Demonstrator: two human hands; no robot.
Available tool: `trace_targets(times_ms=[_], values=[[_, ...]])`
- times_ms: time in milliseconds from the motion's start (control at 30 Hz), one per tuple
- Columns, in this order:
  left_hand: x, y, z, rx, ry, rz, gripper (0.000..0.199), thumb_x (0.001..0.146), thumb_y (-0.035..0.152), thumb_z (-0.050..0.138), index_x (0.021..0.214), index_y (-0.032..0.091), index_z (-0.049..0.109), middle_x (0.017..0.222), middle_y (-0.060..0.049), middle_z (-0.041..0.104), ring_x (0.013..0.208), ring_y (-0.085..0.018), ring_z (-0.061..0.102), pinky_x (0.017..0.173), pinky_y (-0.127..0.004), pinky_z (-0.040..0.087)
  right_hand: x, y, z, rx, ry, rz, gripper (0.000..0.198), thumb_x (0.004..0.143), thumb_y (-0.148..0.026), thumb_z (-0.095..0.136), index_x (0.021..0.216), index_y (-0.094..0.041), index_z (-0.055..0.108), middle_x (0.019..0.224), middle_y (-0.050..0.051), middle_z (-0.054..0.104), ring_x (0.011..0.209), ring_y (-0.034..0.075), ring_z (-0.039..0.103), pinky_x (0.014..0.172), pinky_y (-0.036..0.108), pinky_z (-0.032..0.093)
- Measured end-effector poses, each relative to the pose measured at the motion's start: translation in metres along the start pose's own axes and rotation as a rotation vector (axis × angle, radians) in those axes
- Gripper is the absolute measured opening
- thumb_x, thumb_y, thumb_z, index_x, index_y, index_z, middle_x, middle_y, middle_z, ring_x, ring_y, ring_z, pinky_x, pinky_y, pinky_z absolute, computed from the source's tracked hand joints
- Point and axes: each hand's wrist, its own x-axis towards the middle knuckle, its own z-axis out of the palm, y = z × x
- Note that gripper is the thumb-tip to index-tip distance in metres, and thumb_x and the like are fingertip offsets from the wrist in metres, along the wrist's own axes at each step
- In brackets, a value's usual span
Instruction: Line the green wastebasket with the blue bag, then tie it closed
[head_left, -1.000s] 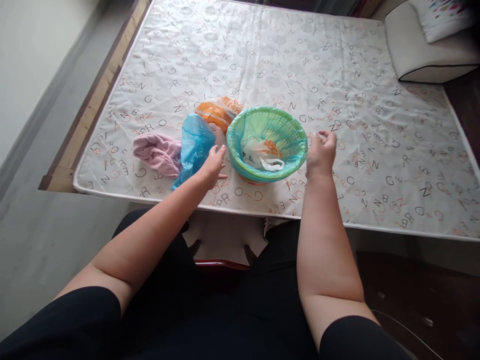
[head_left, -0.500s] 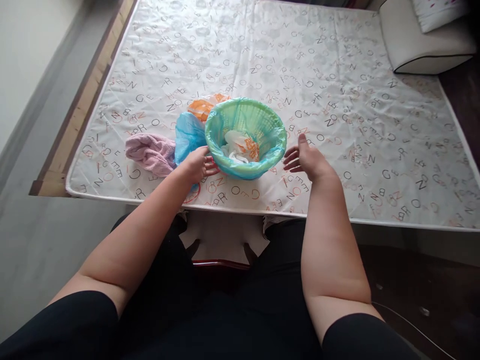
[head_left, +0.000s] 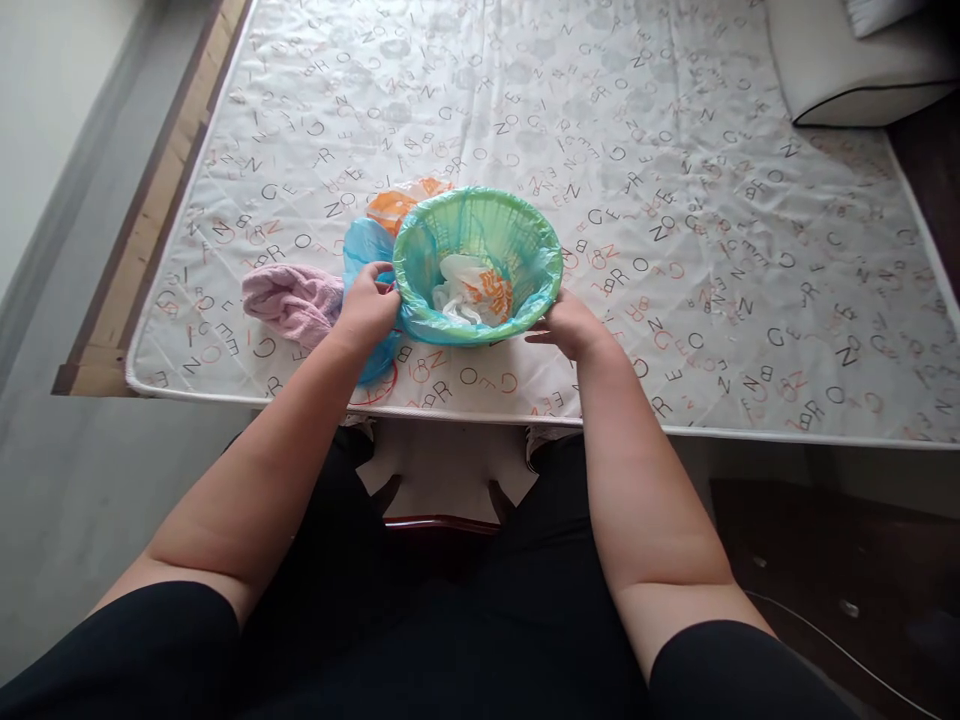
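Note:
A green mesh wastebasket [head_left: 517,222] stands on the mattress, lined with a blue plastic bag folded over its rim. Inside lies a crumpled white plastic bag [head_left: 459,272] with orange print. My left hand [head_left: 369,308] is at the basket's left side, fingers curled against the rim. My right hand [head_left: 571,325] cups the right side, its fingers partly hidden under the rim. Beside my left hand are a crumpled blue plastic bag [head_left: 364,243] and a pink cloth [head_left: 289,298]. An orange and clear plastic bag [head_left: 390,208] lies behind them.
The letter-printed mattress [head_left: 675,330] spreads out before me, with a wooden bed edge [head_left: 161,190] at its left. A cream padded piece [head_left: 840,75] sits at the far right. A stool [head_left: 442,480] shows between my legs, and a white cable [head_left: 817,630] runs along the floor.
My right hand has come in from the right to the basket's side. My left hand has shifted up along the left rim. The basket sits slightly further left.

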Motion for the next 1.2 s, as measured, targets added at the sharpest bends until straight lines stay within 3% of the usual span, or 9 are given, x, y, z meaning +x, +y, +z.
trace_targets(times_ms=[167, 300, 500, 700, 867, 1100, 1200], values=[[0.001, 0.013, -0.002, -0.221, 0.049, -0.111, 0.019, 0.095, 0.025, 0.064, 0.113, 0.020, 0.068, 0.075, 0.000, 0.057, 0.052, -0.012, 0.048, 0.047, -0.021, 0.039, 0.004, 0.006, 0.023, 0.026, -0.068, 0.004, 0.020, 0.090, -0.041, 0.072, 0.105, -0.028, 0.069, 0.099, 0.006, 0.080, 0.081, 0.022, 0.074, 0.090, 0.051, 0.067], [0.005, 0.013, -0.008, -0.205, 0.089, -0.102, 0.025, 0.094, 0.029, 0.070, 0.117, 0.021, 0.067, 0.080, -0.002, 0.061, 0.057, -0.014, 0.055, 0.049, -0.023, 0.043, 0.009, 0.009, 0.034, 0.149, 0.004, 0.032, 0.014, 0.085, -0.034, 0.078, 0.090, -0.026, 0.067, 0.092, 0.006, 0.077, 0.083, 0.022, 0.073, 0.087, 0.047, 0.068], [0.010, 0.007, -0.021, -0.180, 0.094, -0.115, 0.023, 0.093, 0.024, 0.075, 0.116, 0.022, 0.069, 0.093, -0.005, 0.066, 0.058, -0.012, 0.057, 0.046, -0.023, 0.043, 0.013, 0.009, 0.037, 0.281, 0.064, 0.026, 0.012, 0.086, -0.034, 0.074, 0.092, -0.027, 0.067, 0.097, 0.002, 0.076, 0.083, 0.018, 0.072, 0.092, 0.043, 0.065], [0.013, 0.010, -0.025, -0.337, 0.077, -0.173, 0.024, 0.094, 0.022, 0.076, 0.117, 0.022, 0.069, 0.078, -0.002, 0.063, 0.052, -0.010, 0.054, 0.040, -0.019, 0.039, 0.011, 0.004, 0.038, 0.332, 0.145, 0.030, 0.014, 0.083, -0.037, 0.067, 0.089, -0.027, 0.058, 0.091, 0.003, 0.071, 0.091, 0.022, 0.071, 0.089, 0.044, 0.066], [0.012, 0.017, -0.021, -0.452, 0.082, -0.252, 0.020, 0.096, 0.022, 0.078, 0.113, 0.023, 0.067, 0.088, -0.005, 0.070, 0.062, -0.011, 0.065, 0.047, -0.020, 0.049, 0.011, 0.003, 0.041, 0.339, 0.218, -0.023, 0.021, 0.086, -0.046, 0.063, 0.088, -0.027, 0.053, 0.087, 0.002, 0.065, 0.087, 0.021, 0.069, 0.083, 0.042, 0.065], [0.012, 0.019, -0.018, -0.530, 0.093, -0.204, 0.033, 0.097, 0.031, 0.082, 0.126, 0.028, 0.066, 0.099, -0.005, 0.075, 0.085, -0.018, 0.076, 0.061, -0.024, 0.060, 0.013, -0.002, 0.034, 0.538, 0.227, -0.090, 0.015, 0.091, -0.036, 0.060, 0.082, -0.026, 0.053, 0.075, 0.000, 0.056, 0.077, 0.017, 0.063, 0.077, 0.033, 0.063], [0.013, 0.019, -0.017, -0.581, 0.087, -0.171, 0.037, 0.099, 0.032, 0.080, 0.132, 0.029, 0.064, 0.108, -0.006, 0.076, 0.094, -0.018, 0.077, 0.069, -0.023, 0.063, 0.011, -0.003, 0.031, 0.520, 0.214, -0.145, 0.018, 0.093, -0.040, 0.062, 0.084, -0.026, 0.056, 0.075, 0.000, 0.056, 0.079, 0.018, 0.064, 0.076, 0.034, 0.064]])
